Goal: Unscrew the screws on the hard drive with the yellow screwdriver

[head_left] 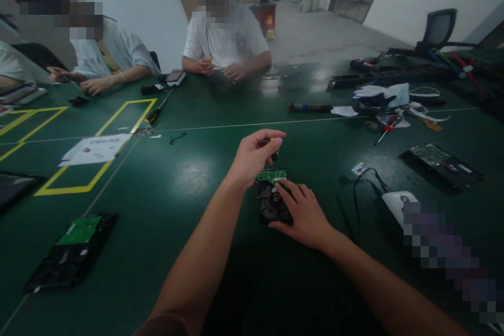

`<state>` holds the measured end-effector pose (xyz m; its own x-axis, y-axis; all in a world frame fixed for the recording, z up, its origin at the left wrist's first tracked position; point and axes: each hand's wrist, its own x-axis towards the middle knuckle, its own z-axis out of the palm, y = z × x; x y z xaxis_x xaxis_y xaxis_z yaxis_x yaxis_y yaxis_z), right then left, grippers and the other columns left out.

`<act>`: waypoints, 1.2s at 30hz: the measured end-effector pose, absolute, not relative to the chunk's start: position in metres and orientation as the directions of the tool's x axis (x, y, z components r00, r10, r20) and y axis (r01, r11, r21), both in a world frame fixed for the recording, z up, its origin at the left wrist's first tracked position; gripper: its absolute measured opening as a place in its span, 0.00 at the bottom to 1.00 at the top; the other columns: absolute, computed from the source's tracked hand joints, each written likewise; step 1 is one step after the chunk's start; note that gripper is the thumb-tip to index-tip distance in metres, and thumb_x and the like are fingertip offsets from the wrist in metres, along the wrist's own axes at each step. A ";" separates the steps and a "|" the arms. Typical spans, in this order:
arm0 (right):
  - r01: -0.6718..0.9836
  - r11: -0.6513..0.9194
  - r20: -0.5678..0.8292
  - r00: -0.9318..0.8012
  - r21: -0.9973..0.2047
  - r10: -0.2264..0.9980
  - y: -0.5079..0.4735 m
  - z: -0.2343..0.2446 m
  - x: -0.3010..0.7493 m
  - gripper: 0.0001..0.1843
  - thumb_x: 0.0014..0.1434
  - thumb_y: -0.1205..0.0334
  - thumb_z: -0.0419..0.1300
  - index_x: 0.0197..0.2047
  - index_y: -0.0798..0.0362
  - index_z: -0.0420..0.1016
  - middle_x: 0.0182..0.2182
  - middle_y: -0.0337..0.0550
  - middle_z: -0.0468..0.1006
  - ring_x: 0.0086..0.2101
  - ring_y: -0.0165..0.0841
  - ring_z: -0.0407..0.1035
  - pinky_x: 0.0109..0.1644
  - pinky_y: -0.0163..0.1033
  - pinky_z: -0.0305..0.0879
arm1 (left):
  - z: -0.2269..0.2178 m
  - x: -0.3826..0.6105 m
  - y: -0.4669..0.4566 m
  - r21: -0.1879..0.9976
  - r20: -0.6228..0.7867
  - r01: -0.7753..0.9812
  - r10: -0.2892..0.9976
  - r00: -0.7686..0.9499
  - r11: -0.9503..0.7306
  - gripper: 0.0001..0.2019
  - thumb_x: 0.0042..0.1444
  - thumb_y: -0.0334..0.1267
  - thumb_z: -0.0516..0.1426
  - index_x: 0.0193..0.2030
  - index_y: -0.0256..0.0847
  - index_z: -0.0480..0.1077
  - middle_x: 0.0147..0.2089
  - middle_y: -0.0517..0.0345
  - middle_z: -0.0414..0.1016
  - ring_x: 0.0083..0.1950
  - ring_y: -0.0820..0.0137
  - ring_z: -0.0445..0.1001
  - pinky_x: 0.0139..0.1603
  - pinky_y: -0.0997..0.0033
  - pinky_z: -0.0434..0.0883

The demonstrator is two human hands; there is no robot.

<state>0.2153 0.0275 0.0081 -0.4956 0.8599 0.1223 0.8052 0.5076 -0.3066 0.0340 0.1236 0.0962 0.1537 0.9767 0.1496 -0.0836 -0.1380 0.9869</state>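
In front of me on the green table lies a hard drive (268, 206) with a black body and a green circuit board at its far end. My left hand (258, 155) is closed around the yellow and black handle of a screwdriver (275, 155), above the far end of the drive. The screwdriver's tip cannot be made out. My right hand (305, 212) grips the drive's right side, thumb at the near edge and fingers over the top and board.
Another hard drive (74, 247) lies at the left, and a black device with a board (443, 165) at the right. A white power strip (397, 205), a red screwdriver (388, 128), gloves (384, 95) and a paper sheet (96, 148) are around. Across the table sit co-workers (226, 44).
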 end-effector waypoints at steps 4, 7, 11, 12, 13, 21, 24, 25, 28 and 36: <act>0.806 0.508 0.116 -0.498 -0.305 0.859 0.028 0.010 0.215 0.47 0.58 0.32 0.61 0.72 0.51 0.60 0.70 0.54 0.60 0.59 0.56 0.60 0.62 0.62 0.61 | 0.098 0.037 0.122 0.976 0.136 -0.192 0.974 0.183 -0.100 0.09 0.61 0.38 0.61 0.47 0.44 0.77 0.48 0.51 0.78 0.48 0.65 0.78 0.31 0.75 0.73; 0.806 0.506 0.121 -0.494 -0.308 0.861 0.028 0.009 0.215 0.48 0.58 0.32 0.62 0.72 0.50 0.59 0.70 0.54 0.60 0.59 0.56 0.60 0.62 0.62 0.61 | 0.099 0.038 0.122 0.961 0.112 -0.270 0.976 0.185 -0.060 0.06 0.61 0.36 0.59 0.44 0.42 0.76 0.49 0.52 0.77 0.50 0.64 0.78 0.36 0.71 0.77; 0.806 0.507 0.119 -0.496 -0.306 0.860 0.028 0.007 0.215 0.48 0.58 0.33 0.62 0.72 0.51 0.58 0.70 0.53 0.60 0.59 0.55 0.60 0.62 0.62 0.62 | 0.098 0.038 0.123 0.952 0.116 -0.299 0.981 0.156 -0.066 0.05 0.61 0.37 0.60 0.41 0.40 0.76 0.46 0.52 0.77 0.48 0.66 0.77 0.38 0.70 0.78; 0.805 0.508 0.121 -0.497 -0.306 0.859 0.028 0.007 0.215 0.48 0.58 0.32 0.62 0.72 0.51 0.59 0.70 0.53 0.60 0.59 0.55 0.60 0.62 0.62 0.62 | 0.098 0.038 0.124 0.958 0.124 -0.277 0.982 0.145 -0.080 0.06 0.60 0.38 0.61 0.41 0.41 0.77 0.46 0.53 0.77 0.47 0.67 0.77 0.38 0.71 0.77; 0.804 0.510 0.123 -0.497 -0.306 0.859 0.028 0.007 0.215 0.48 0.58 0.32 0.61 0.72 0.51 0.59 0.71 0.54 0.60 0.59 0.55 0.60 0.62 0.62 0.62 | 0.097 0.038 0.124 0.965 0.131 -0.245 0.982 0.139 -0.094 0.06 0.60 0.39 0.62 0.41 0.41 0.77 0.45 0.53 0.77 0.45 0.68 0.76 0.37 0.73 0.76; 0.792 0.523 0.144 -0.505 -0.315 0.851 0.028 0.007 0.216 0.48 0.59 0.32 0.61 0.73 0.48 0.57 0.70 0.55 0.60 0.59 0.56 0.60 0.61 0.63 0.62 | 0.093 0.036 0.125 0.981 0.189 -0.063 0.974 0.124 -0.182 0.08 0.60 0.43 0.64 0.42 0.44 0.82 0.43 0.53 0.81 0.37 0.72 0.73 0.30 0.75 0.70; 0.792 0.522 0.139 -0.506 -0.317 0.851 0.028 0.008 0.216 0.48 0.59 0.32 0.61 0.73 0.49 0.58 0.71 0.54 0.59 0.59 0.56 0.60 0.62 0.62 0.62 | 0.094 0.035 0.125 0.982 0.190 -0.042 0.973 0.131 -0.186 0.09 0.61 0.43 0.63 0.45 0.45 0.82 0.42 0.53 0.80 0.36 0.72 0.73 0.28 0.75 0.69; 0.793 0.520 0.137 -0.504 -0.318 0.853 0.028 0.008 0.216 0.48 0.59 0.32 0.61 0.73 0.49 0.58 0.71 0.53 0.59 0.59 0.55 0.60 0.62 0.62 0.62 | 0.094 0.035 0.125 0.983 0.184 -0.052 0.973 0.139 -0.178 0.10 0.61 0.42 0.62 0.46 0.45 0.81 0.43 0.53 0.80 0.37 0.71 0.74 0.28 0.75 0.69; 0.799 0.512 0.130 -0.498 -0.316 0.857 0.028 0.008 0.216 0.47 0.59 0.31 0.60 0.72 0.50 0.59 0.71 0.52 0.59 0.60 0.55 0.60 0.63 0.62 0.61 | 0.096 0.036 0.123 0.984 0.151 -0.123 0.976 0.157 -0.132 0.10 0.61 0.41 0.62 0.48 0.44 0.78 0.46 0.51 0.79 0.45 0.67 0.78 0.29 0.76 0.71; 0.800 0.515 0.130 -0.501 -0.308 0.856 0.027 0.007 0.216 0.48 0.59 0.31 0.60 0.73 0.49 0.58 0.71 0.54 0.59 0.60 0.56 0.59 0.63 0.63 0.60 | 0.099 0.038 0.122 0.967 0.101 -0.249 0.982 0.157 -0.060 0.05 0.61 0.37 0.60 0.42 0.41 0.75 0.46 0.52 0.77 0.48 0.66 0.77 0.36 0.72 0.76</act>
